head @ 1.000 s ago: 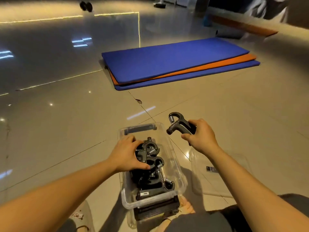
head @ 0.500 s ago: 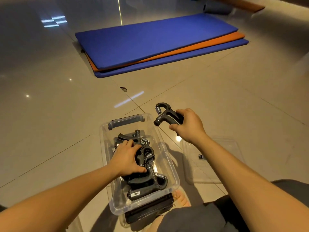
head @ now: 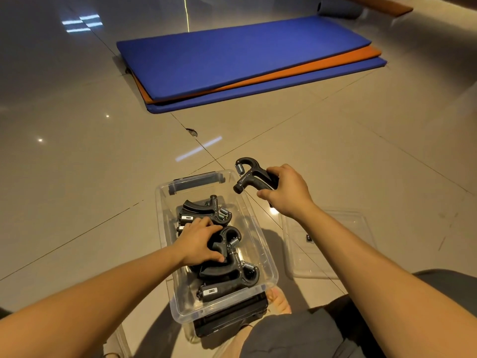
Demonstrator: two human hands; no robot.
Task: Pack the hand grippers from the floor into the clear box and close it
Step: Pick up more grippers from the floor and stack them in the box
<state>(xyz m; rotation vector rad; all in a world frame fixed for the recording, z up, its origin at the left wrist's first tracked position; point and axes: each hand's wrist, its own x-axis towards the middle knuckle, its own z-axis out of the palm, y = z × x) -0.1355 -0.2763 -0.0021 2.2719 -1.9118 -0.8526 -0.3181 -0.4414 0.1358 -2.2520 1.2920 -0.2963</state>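
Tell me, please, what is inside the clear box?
Inside the clear box lie several black hand grippers. The left hand grips the middle ones and covers them, so their exact number and whatever is beneath cannot be seen.

This looks like a gym or exercise room: a wide, glossy beige tiled floor point(head: 77, 164) stretches away, with a stack of flat blue and orange foam exercise mats point(head: 232, 55) laid out on it. A dark rolled mat point(head: 335, 7) lies beyond them at the far edge. Black spring hand grippers point(head: 227, 272) fill a clear plastic box point(head: 161, 210) in the foreground.
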